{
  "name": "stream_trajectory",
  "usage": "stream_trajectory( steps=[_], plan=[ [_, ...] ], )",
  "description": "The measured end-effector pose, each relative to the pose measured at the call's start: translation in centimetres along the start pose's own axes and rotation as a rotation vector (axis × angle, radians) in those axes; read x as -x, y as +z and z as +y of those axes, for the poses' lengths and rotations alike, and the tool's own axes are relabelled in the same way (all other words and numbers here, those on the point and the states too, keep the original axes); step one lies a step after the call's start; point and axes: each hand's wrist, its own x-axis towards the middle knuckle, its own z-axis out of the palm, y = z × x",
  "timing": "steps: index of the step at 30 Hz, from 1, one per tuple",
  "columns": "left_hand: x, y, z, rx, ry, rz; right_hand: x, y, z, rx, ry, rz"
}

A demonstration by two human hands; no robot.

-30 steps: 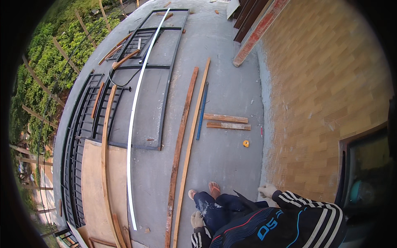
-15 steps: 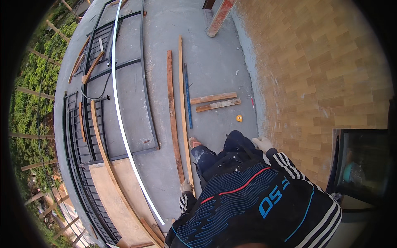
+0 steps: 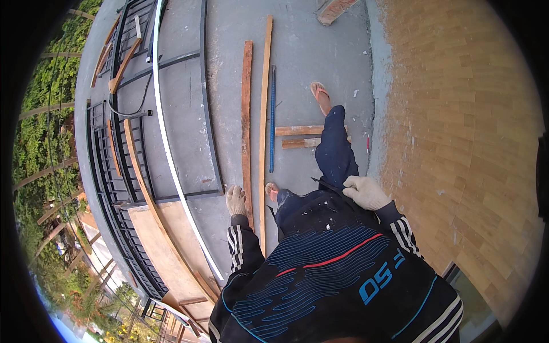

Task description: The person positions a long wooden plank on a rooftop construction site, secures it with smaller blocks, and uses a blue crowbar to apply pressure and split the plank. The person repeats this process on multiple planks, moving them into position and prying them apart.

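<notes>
My left hand [image 3: 235,200], in a pale work glove, hangs over the floor with its fingers loosely apart and nothing in them. It is nearest to a reddish-brown wooden strip [image 3: 246,123]. A longer light wooden strip [image 3: 265,114] runs alongside, with a thin blue bar [image 3: 273,120] just right of it. Gloved as well, my right hand [image 3: 367,193] is beside my right thigh, close to the hem of my dark jacket. Its fingers bend a little and hold nothing that I can see. Two short wooden pieces, one plain [image 3: 297,130] and one worn [image 3: 299,143], lie partly behind my right leg.
Black metal frames [image 3: 205,97] lie on the left, crossed by a long white strip [image 3: 164,131]. A plywood sheet [image 3: 183,228] and a curved timber [image 3: 143,186] lie nearer. A tiled wall [image 3: 452,126] rises on the right. A post base [image 3: 337,10] stands ahead.
My right foot has stepped forward past the short wooden pieces. My left hand has swung forward and left; my right hand is nearer my thigh. My leg now hides the yellow tape measure.
</notes>
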Motion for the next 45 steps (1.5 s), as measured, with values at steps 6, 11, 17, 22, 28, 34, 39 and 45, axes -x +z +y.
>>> stream_trajectory(
  steps=[6,11,17,22,28,34,39,45],
  plan=[
    [-4.5,16.6,-1.0,-0.078,-0.008,0.078,-19.9,-16.0,1.3,0.409,-0.076,-0.591],
    [-8.6,28.6,2.1,-0.528,0.091,0.061,-28.1,-20.3,2.8,0.477,-0.062,-1.216],
    [-20.7,36.0,-0.9,-0.412,-0.147,0.037,-50.0,-14.3,6.2,0.232,-0.476,-0.912],
    [-32.6,38.9,-10.7,-0.964,0.18,0.233,-72.1,0.4,10.9,0.964,-0.903,-0.511],
    [-38.5,39.9,-19.3,-0.932,0.342,0.473,-82.6,13.5,15.7,0.681,-1.24,-0.606],
    [-39.2,38.5,-20.6,-0.892,0.217,0.481,-82.7,17.3,16.6,0.539,-1.45,-0.33],
    [-38.8,37.3,-20.0,-0.967,0.346,0.405,-81.5,16.8,17.0,0.782,-1.485,-0.259],
    [-38.0,35.4,-19.8,-0.917,0.346,0.285,-81.7,13.5,18.9,0.829,-1.56,-0.287]
  ],
)
